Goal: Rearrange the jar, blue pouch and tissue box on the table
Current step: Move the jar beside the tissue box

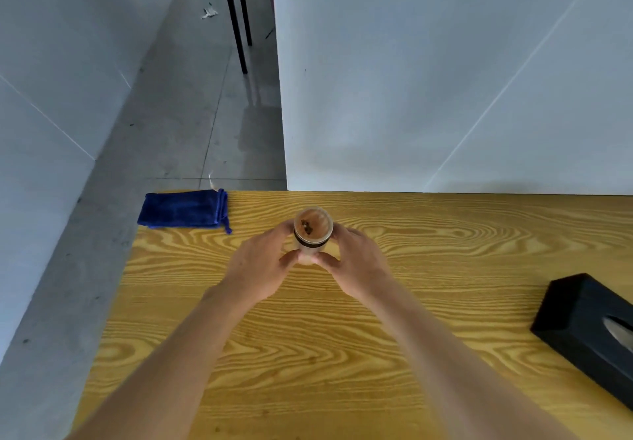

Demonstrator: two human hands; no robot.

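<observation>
You've got the jar [312,234] cupped between both hands, left hand [261,265] and right hand [356,265] wrapped round its sides, thumbs meeting on the near side. It stands upright, mid-table toward the far edge. Keep it vertical and grip below the dark band, not the lid; can't tell whether the lid is tight. Blue pouch [183,211] sits at the far-left corner, overhanging the left edge, so don't nudge it. Tissue box [589,333] is at the right edge, well apart. Set down flat on the table [308,354], then release.
</observation>
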